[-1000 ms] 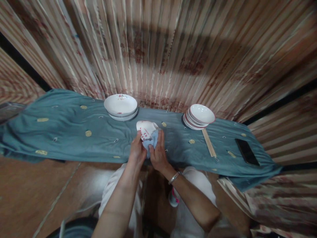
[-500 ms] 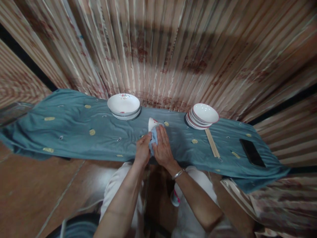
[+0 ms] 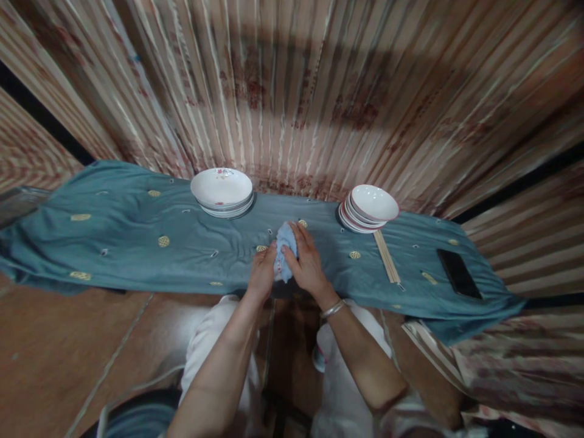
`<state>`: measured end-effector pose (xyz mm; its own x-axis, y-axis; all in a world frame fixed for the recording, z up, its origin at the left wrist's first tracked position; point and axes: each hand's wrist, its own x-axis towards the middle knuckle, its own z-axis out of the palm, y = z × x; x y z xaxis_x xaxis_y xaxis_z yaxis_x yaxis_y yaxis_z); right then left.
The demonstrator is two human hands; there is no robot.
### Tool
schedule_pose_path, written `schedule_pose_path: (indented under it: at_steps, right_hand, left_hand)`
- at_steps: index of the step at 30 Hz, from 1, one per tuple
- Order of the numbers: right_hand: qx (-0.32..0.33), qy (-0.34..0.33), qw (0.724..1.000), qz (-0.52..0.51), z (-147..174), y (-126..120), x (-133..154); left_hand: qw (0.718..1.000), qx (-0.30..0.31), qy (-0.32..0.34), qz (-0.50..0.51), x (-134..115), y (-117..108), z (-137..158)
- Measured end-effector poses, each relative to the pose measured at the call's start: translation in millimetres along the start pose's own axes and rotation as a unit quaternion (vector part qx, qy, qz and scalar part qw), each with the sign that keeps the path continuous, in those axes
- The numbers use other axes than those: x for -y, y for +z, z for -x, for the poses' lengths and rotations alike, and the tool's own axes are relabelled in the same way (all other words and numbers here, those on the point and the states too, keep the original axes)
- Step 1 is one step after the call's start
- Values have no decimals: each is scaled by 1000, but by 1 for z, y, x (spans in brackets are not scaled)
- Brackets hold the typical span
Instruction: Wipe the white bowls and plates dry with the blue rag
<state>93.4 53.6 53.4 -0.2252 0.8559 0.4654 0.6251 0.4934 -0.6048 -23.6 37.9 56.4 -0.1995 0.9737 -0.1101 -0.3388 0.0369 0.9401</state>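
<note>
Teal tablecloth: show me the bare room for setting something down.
Widest: tablecloth left of the plate stack. Smaller: between right hand and chopsticks; between chopsticks and phone. Crowded: front middle, with left hand, right hand and blue rag; back right, with bowl stack.

plates (image 3: 221,190) left | cloth (image 3: 286,237) between hands (image 3: 309,260) | bowls (image 3: 374,204) right, chopsticks (image 3: 387,258) before | phone (image 3: 458,274) rightmost

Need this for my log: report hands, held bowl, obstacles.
Left hand holding bowl, mostly hidden. Right hand gripping blue cloth over it. Chopsticks, stacked bowls apart, to the right.
</note>
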Motion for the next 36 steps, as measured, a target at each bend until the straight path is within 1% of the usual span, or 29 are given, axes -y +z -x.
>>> schedule_pose_path:
  at_steps: [4, 7, 11, 14, 16, 19, 21, 24, 26, 27, 30, 31, 33, 36]
  right_hand:
    - [-29, 27, 998, -44, -9, 0, -2]
    - [-42, 51, 993, -95, -19, 0, -6]
    - [-7, 109, 977, -182, -36, -3, -17]
    - [14, 169, 947, -273, -47, -2, -29]
    - [19, 224, 913, -341, -52, 0, -39]
    - [31, 285, 867, -407, -56, 5, -49]
    - [36, 302, 852, -426, -55, 9, -53]
    - [46, 324, 829, -454, -51, 14, -55]
    - [48, 320, 818, -476, -47, 18, -55]
    - [44, 306, 817, -487, -45, 20, -54]
    - [4, 246, 830, -500, -40, 26, -51]
    - [-12, 237, 833, -500, -38, 29, -50]
    - [-40, 236, 838, -491, -32, 34, -47]
    - [-79, 239, 849, -465, -19, 42, -44]
  left_hand:
    - [1000, -3, 8, -21, 2, 6, 1]
    - [1000, 8, 13, -23, 4, 10, 2]
    - [998, 43, 30, -46, 6, 11, 2]
    - [995, 57, 37, -71, 6, 7, 2]
    - [996, 55, 31, -67, 5, 4, 2]
    - [998, 43, 2, -35, 4, -1, 2]
    - [1000, 23, -20, -3, 2, -2, 2]
    - [997, -25, -44, 66, -4, 0, 3]
    - [990, -50, -56, 121, -10, 2, 3]
    - [986, -60, -60, 146, -13, 2, 3]
    - [974, -93, -66, 197, -19, 0, 0]
    - [971, -103, -67, 207, -19, -2, -1]
    - [966, -115, -68, 221, -18, -6, -4]
    - [963, -117, -68, 231, -15, -11, -9]
